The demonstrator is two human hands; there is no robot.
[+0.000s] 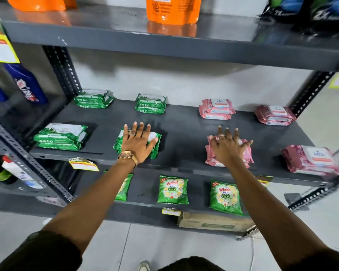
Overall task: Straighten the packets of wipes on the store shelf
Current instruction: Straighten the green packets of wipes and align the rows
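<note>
Stacks of wipes lie on the dark grey middle shelf (184,132). My left hand (138,142) rests flat, fingers spread, on a green wipes stack (156,145) at the front centre. My right hand (228,146) lies flat and spread on a pink wipes stack (247,155) to the right of it. More green stacks sit at the front left (62,136), back left (93,99) and back centre (150,104). Pink stacks sit at the back (216,109), back right (275,115) and front right (310,160).
Green detergent pouches (172,189) lie on the shelf below, with a cardboard box (213,222) under them. Orange pouches (172,9) stand on the shelf above. Blue bottles (26,83) fill the left bay. Perforated uprights (64,71) frame the shelf. Price tags (84,164) hang from its front edge.
</note>
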